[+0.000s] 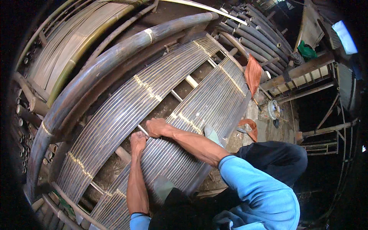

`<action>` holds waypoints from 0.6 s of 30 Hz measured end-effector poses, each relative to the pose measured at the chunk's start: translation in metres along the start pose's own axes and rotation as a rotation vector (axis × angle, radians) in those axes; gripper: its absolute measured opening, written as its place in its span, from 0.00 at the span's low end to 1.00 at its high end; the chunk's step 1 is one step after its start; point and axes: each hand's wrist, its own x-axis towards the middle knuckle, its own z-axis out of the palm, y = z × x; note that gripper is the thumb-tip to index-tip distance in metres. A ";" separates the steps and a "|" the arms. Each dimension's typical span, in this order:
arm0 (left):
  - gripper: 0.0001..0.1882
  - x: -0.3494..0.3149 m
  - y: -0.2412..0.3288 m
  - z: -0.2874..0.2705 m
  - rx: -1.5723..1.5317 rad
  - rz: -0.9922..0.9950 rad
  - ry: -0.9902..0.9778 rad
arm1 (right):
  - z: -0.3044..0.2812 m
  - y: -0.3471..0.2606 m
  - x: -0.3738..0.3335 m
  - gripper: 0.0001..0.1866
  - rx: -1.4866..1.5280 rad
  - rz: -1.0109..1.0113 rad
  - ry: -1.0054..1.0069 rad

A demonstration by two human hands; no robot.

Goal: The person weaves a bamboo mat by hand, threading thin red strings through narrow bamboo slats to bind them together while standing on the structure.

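Note:
Two long panels of split-bamboo slats lie side by side, the far panel [115, 109] and the near panel [214, 97]. Light bands cross the slats of both. At the near panel's far edge, my left hand [138, 142] is closed in a fist. Just to its right, my right hand [155, 127] is also closed at that edge, knuckles up. Whatever lies inside the fingers of either hand is hidden. A pale crosspiece [143, 130] shows in the gap between the panels, close to both hands. My feet, in grey socks, rest on the near panel.
A thick bamboo pole [92, 73] curves along the far side. Beyond it lies another pale slatted sheet [65, 50]. Many bamboo poles [260, 38] are stacked at the back right. An orange strip of cloth [253, 74] hangs near the panel's right end, beside a round container [273, 109].

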 end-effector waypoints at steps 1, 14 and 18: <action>0.16 -0.006 0.004 -0.004 -0.002 -0.008 -0.001 | 0.000 -0.001 -0.004 0.14 0.000 -0.001 -0.008; 0.27 -0.070 0.040 -0.047 0.256 0.498 0.197 | -0.183 -0.031 -0.208 0.17 0.908 -0.955 -0.322; 0.15 -0.087 0.063 -0.008 0.159 0.667 0.138 | -0.243 0.014 -0.281 0.13 1.015 -0.988 0.190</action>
